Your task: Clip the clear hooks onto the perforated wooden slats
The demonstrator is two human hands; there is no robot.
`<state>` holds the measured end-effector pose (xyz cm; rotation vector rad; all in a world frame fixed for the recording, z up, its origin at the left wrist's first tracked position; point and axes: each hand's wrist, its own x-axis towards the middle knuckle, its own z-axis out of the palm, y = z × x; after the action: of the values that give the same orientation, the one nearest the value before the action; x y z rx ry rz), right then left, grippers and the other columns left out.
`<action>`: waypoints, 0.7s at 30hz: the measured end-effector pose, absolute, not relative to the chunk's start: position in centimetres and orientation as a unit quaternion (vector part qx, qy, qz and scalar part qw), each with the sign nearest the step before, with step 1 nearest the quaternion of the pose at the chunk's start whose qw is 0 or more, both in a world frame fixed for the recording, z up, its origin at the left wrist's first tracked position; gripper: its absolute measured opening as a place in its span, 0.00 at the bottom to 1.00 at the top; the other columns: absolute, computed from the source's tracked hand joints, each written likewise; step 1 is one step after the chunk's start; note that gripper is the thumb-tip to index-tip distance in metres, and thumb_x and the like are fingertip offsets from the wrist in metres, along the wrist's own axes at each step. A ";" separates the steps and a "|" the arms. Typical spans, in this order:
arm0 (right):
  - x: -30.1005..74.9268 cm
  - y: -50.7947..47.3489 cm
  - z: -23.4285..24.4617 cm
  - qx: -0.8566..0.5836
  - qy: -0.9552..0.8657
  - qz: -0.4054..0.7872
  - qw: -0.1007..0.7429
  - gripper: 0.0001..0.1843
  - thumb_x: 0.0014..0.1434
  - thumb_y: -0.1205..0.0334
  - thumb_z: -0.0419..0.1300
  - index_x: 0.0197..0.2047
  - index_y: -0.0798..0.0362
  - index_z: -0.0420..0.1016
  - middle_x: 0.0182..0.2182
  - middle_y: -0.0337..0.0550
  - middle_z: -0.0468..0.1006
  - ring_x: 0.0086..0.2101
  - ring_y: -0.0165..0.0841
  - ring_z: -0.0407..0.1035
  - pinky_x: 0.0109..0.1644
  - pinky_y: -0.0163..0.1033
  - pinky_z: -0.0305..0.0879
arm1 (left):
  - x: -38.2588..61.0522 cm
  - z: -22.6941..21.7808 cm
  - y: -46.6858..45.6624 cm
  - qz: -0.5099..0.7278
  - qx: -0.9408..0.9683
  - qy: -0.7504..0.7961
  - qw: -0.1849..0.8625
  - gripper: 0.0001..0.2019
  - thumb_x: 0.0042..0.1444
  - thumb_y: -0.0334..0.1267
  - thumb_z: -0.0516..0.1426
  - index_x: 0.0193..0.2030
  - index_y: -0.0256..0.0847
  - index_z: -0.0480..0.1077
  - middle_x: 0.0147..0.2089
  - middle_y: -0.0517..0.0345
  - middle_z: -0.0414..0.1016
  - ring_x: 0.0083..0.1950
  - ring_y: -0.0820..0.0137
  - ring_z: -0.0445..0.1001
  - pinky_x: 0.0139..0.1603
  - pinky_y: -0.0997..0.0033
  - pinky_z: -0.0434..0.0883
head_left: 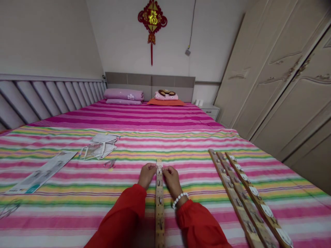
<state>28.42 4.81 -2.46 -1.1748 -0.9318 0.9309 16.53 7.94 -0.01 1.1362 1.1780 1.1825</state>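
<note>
As the head view shows me, the wooden hook strip (160,208) lies on the striped bed sheet (196,179) between my arms, its long axis running straight away from me, far end toward the headboard (144,84). Near that end, my left hand (147,175) and right hand (172,179) pinch a thin pale piece (159,167), too small to name. I judge it best to work both sides evenly and gently.

Above the gray headboard (173,82), a red-and-gold fu ornament (152,17) hangs on the pale wall (119,38); to my right, a white nightstand (211,111) sits beside a carved beige wardrobe (274,75), and to my left runs a slatted railing (51,78).
</note>
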 end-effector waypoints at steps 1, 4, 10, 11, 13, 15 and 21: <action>28.4 4.8 -2.5 -0.516 -0.408 0.408 0.634 0.13 0.47 0.56 0.61 0.19 0.51 0.63 0.17 0.30 0.61 0.22 0.28 0.54 0.27 0.35 0.52 | 16.6 0.0 7.9 0.493 0.477 0.496 0.533 0.12 0.35 0.42 0.63 0.25 0.36 0.71 0.21 0.62 0.71 0.26 0.72 0.69 0.30 0.72 0.65; 28.4 4.9 -2.8 -0.524 -0.411 0.404 0.628 0.13 0.47 0.55 0.60 0.20 0.51 0.63 0.17 0.31 0.61 0.22 0.28 0.55 0.27 0.35 0.52 | 16.6 -0.3 8.0 0.491 0.477 0.501 0.529 0.11 0.35 0.41 0.63 0.24 0.37 0.71 0.20 0.62 0.70 0.25 0.72 0.69 0.31 0.71 0.65; 28.2 4.8 -3.0 -0.532 -0.424 0.391 0.620 0.12 0.48 0.56 0.59 0.21 0.51 0.61 0.17 0.30 0.60 0.22 0.28 0.54 0.27 0.34 0.52 | 16.6 -0.9 8.4 0.494 0.473 0.505 0.526 0.10 0.34 0.41 0.62 0.23 0.37 0.70 0.21 0.62 0.71 0.27 0.71 0.70 0.31 0.71 0.65; 28.2 4.8 -3.0 -0.534 -0.427 0.390 0.617 0.13 0.48 0.56 0.59 0.21 0.50 0.61 0.17 0.30 0.60 0.22 0.28 0.54 0.26 0.34 0.52 | 16.6 -1.0 8.4 0.493 0.475 0.506 0.524 0.11 0.34 0.41 0.62 0.24 0.37 0.70 0.21 0.61 0.70 0.27 0.70 0.70 0.31 0.71 0.65; 28.2 4.8 -3.1 -0.534 -0.432 0.391 0.613 0.12 0.49 0.56 0.59 0.21 0.50 0.60 0.17 0.30 0.60 0.22 0.28 0.54 0.26 0.34 0.52 | 16.6 -1.1 8.4 0.492 0.477 0.510 0.520 0.11 0.34 0.42 0.62 0.24 0.37 0.70 0.21 0.61 0.70 0.27 0.70 0.70 0.31 0.71 0.65; 28.1 4.8 -3.1 -0.533 -0.434 0.392 0.612 0.12 0.49 0.56 0.58 0.21 0.50 0.60 0.17 0.30 0.59 0.21 0.28 0.54 0.25 0.34 0.52 | 16.6 -1.2 8.4 0.494 0.477 0.510 0.518 0.12 0.34 0.43 0.62 0.24 0.37 0.70 0.21 0.62 0.70 0.28 0.70 0.70 0.31 0.71 0.65; 28.1 4.9 -3.1 -0.547 -0.435 0.382 0.604 0.14 0.48 0.55 0.59 0.20 0.50 0.59 0.16 0.29 0.59 0.21 0.28 0.53 0.25 0.34 0.52 | 16.6 -1.7 8.4 0.497 0.487 0.506 0.510 0.13 0.36 0.45 0.62 0.25 0.38 0.69 0.23 0.60 0.71 0.28 0.70 0.70 0.31 0.71 0.65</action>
<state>28.07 4.90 -3.06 -1.2662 -1.0066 0.8848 16.62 8.43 -1.66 1.1718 1.2198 1.1967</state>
